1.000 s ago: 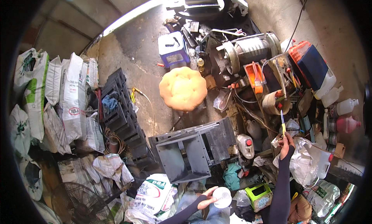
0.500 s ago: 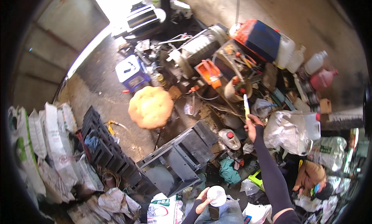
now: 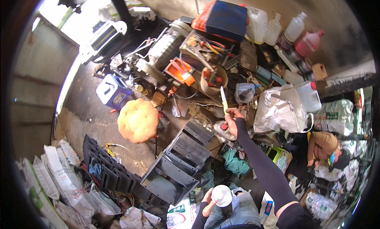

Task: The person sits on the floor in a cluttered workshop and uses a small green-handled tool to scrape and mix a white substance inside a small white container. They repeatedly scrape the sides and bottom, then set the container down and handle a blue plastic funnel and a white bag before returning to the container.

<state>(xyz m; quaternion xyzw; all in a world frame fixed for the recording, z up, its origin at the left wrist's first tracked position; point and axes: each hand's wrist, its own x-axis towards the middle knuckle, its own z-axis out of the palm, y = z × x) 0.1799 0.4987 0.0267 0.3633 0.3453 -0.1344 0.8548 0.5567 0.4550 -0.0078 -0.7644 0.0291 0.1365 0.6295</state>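
My right hand [image 3: 234, 121] is stretched forward, closed around a slim tool with a pale yellow handle and a narrow whitish blade [image 3: 224, 99]. Its tip points away from me, at the near rim of a tan bucket [image 3: 206, 84] with reddish and green items inside; whether they touch, I cannot tell. Close to my lap, my left hand [image 3: 207, 204] grips a small round white tub [image 3: 222, 195] from its left side. What the tub contains is too bright to make out. Below my right hand stands a jug with a red cap [image 3: 224, 127].
Dark metal frames [image 3: 170, 181] stand in front of me, beside an orange cushioned stool [image 3: 138, 121]. An orange tray [image 3: 180, 71], a blue box [image 3: 226, 21] and several bottles [image 3: 308, 42] fill the back. Another person [image 3: 322, 147] crouches at the right near a white sack [image 3: 279, 110].
The view has turned, so the surroundings appear further left. My right hand keeps the tool near the bucket, and my left still holds the tub at my lap.
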